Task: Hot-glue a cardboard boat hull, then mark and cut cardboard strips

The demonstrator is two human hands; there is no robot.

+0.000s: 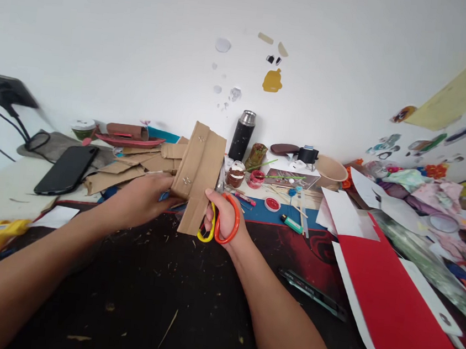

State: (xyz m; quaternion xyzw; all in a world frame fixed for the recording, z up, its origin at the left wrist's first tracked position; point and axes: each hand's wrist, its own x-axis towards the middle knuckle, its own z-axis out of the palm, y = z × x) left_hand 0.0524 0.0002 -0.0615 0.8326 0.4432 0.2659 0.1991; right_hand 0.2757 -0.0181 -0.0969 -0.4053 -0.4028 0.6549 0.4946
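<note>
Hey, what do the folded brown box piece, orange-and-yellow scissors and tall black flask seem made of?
Folded brown box piece: matte cardboard, from its creased tan faces. Orange-and-yellow scissors: glossy, bright loops suggest plastic; grey blades, likely metal. Tall black flask: perhaps coated metal, given its shiny silver top.

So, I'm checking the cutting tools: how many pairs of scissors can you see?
1: the orange-and-yellow-handled scissors in the right hand, beside the folded cardboard in the left hand. Others may be hidden under the cardboard scraps.
</note>
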